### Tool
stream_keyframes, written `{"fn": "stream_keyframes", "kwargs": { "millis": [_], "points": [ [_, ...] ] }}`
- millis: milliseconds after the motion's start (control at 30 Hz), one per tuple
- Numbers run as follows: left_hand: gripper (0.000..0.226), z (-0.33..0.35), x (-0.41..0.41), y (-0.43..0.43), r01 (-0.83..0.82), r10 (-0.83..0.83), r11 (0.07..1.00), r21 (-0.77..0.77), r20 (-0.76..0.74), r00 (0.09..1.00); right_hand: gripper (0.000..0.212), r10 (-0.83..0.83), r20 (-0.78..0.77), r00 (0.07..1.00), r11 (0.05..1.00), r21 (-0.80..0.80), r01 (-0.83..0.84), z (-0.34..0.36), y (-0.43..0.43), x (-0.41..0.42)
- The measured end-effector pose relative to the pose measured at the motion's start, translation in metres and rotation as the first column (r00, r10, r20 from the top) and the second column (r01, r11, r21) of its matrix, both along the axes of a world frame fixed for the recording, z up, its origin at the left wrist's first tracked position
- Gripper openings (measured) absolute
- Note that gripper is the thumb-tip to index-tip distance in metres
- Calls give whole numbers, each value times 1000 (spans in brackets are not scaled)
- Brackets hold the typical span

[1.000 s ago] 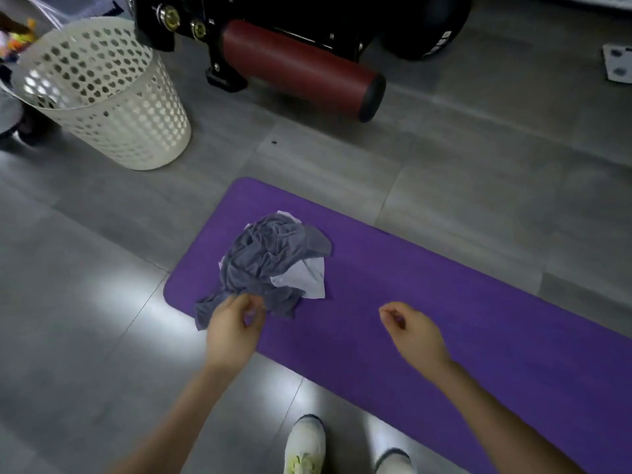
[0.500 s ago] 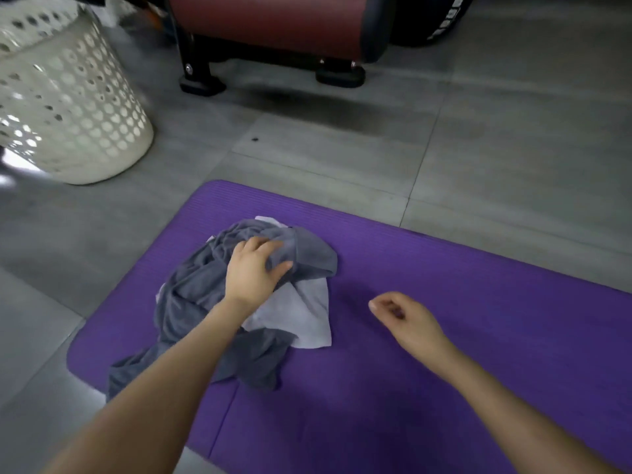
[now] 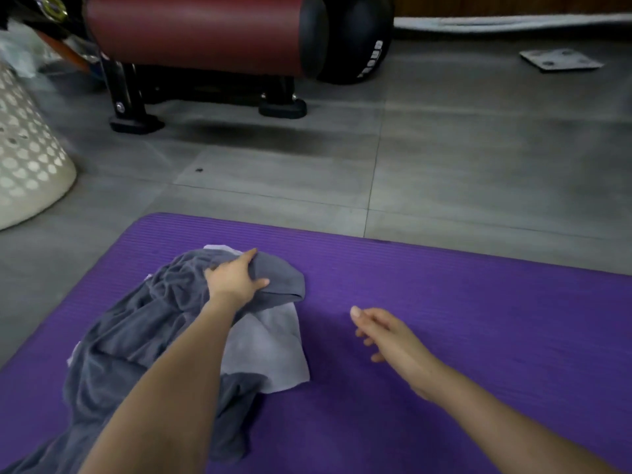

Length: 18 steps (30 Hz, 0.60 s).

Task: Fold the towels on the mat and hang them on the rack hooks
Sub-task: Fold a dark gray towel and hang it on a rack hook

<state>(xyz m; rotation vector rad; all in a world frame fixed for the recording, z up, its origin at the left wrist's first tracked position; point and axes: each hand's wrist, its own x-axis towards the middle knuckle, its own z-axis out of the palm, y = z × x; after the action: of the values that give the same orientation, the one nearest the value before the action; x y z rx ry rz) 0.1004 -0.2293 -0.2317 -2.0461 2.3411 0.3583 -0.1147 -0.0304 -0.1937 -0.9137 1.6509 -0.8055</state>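
A crumpled dark grey towel lies on the left part of the purple mat. Under it lies a light grey towel, with one corner showing at the pile's right side. My left hand is on the far end of the dark towel, its index finger stretched forward and its other fingers curled into the fabric. My right hand hovers just above the bare mat to the right of the pile, fingers loosely extended, holding nothing. No rack or hooks are in view.
A white perforated laundry basket stands on the grey tiles at the left. Behind the mat is a gym bench with a dark red roller pad on black legs, and a black ball. A flat grey scale lies far right.
My view has dropped closer to the mat. My left hand moved from the towel's near edge to its far end and took hold. My right hand uncurled its fingers.
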Motion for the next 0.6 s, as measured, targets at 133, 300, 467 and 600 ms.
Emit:
{"fn": "stream_keyframes", "kwargs": {
  "millis": [133,300,467,600],
  "points": [
    [54,0,4,14,-75,46,981,-182,-156,987,57,-36,-71,997,999,-37,33,9,2,-11],
    [44,63,8,56,-1,-142,912,-409,-319,937,65,-127,-179,976,985,-139,103,24,8,-12],
    [36,142,-1,117,-131,-121,882,-454,-486,866,54,-300,60,952,829,-478,291,83,1,2],
    [35,176,-25,145,-16,-155,944,-330,-486,860,80,-102,262,960,888,-410,206,126,2,2]
  ]
}}
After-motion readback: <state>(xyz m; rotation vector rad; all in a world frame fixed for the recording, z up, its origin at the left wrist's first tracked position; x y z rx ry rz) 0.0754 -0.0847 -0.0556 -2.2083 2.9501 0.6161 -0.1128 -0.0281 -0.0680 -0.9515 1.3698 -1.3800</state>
